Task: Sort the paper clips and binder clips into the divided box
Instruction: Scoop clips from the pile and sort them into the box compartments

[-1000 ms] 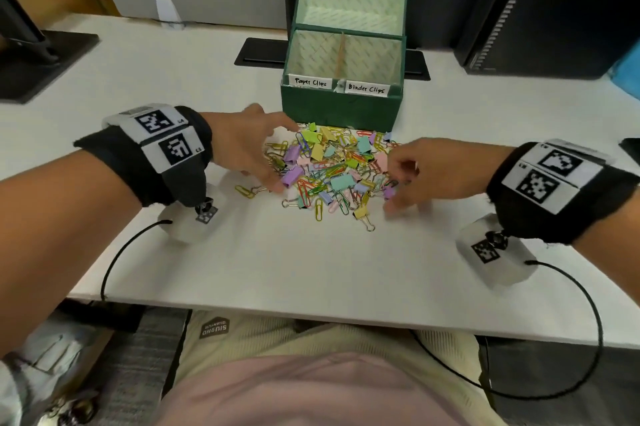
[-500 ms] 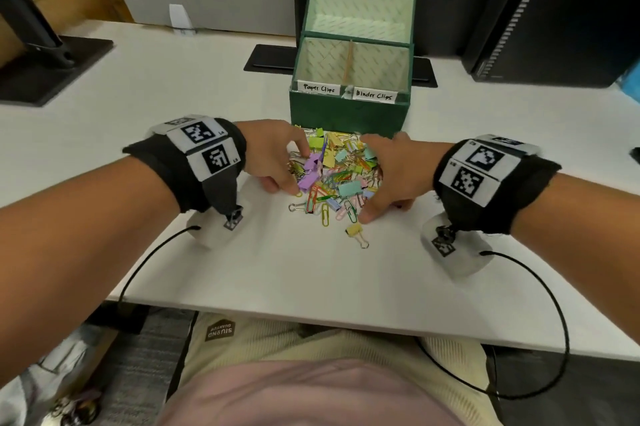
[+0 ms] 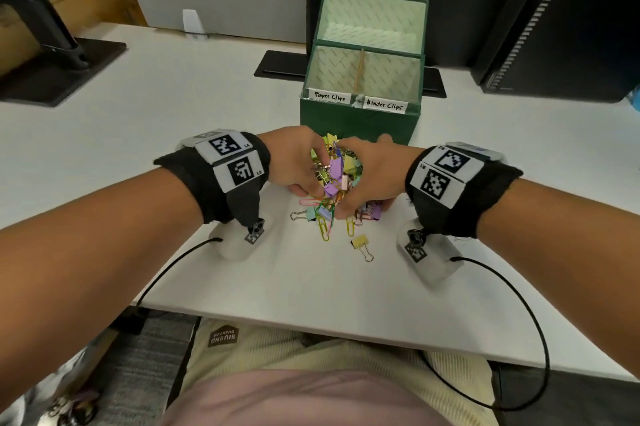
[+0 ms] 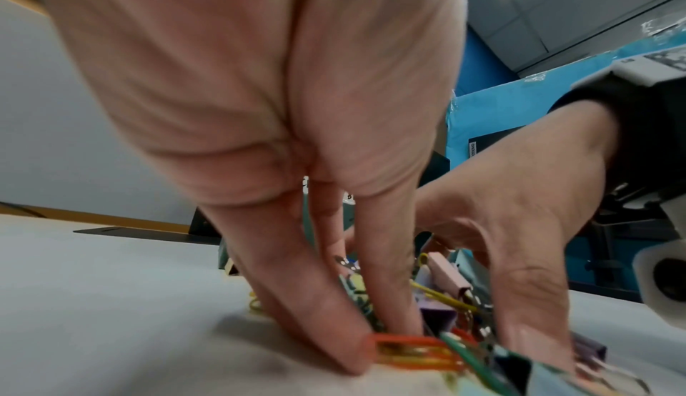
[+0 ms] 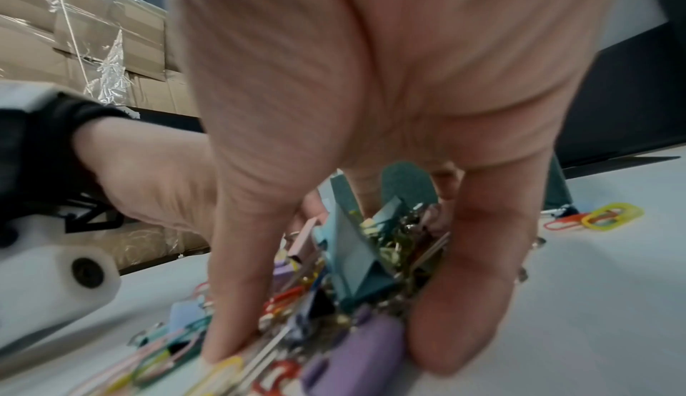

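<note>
The mixed heap of coloured metal paper clips and binder clips (image 3: 334,179) sits on the white counter (image 3: 173,114) squeezed between the left hand (image 3: 294,162) and right hand (image 3: 375,176), fingers cupped around it, the green divided cardboard box (image 3: 360,120) just beyond

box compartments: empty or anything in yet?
Empty as far as visible: both compartments of the divided box show only bare patterned lining. Their floors near the front wall are hidden.

Green box (image 3: 360,120) blocks just behind clip pile (image 3: 334,176).
</note>
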Tool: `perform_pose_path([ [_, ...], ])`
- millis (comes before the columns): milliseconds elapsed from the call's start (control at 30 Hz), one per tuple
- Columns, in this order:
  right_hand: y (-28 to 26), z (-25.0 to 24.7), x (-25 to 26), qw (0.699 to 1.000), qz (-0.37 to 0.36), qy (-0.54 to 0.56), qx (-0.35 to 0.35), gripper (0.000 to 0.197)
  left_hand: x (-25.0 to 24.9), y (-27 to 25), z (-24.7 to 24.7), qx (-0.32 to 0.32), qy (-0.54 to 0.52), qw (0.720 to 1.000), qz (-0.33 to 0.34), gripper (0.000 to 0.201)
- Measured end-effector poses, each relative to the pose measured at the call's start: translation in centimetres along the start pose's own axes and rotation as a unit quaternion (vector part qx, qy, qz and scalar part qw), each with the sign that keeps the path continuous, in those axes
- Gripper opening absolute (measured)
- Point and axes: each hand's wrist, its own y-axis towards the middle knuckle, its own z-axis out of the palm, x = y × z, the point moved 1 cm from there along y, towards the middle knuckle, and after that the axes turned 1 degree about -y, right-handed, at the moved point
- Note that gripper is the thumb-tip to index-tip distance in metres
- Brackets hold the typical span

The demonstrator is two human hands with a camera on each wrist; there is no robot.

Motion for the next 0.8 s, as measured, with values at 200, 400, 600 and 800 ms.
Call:
perform_pose_path([
  [200,0.5,-0.2,0.7,0.999,-0.015,-0.025,-0.028,0.091,0.2,-0.7,-0.7,-0.021,0.001,0.999,0.028,0.046],
  [400,1.0,-0.7,1.1,0.998,-0.025,-0.015,-0.049,0.074,0.3,-0.9,-1.1,-0.054,-0.074,0.995,0.029,0.033],
  [600,1.7,-0.4,1.6,0.998,-0.027,-0.009,-0.056,0.059,-0.1,-1.3,-1.2,-0.109,-0.09,0.989,0.043,0.022],
  [800,2.4,-1.0,1.8,0.994,-0.033,-0.057,-0.09,0.047,-0.5,-1.8,-1.2,-0.154,-0.124,0.978,0.062,0.018],
])
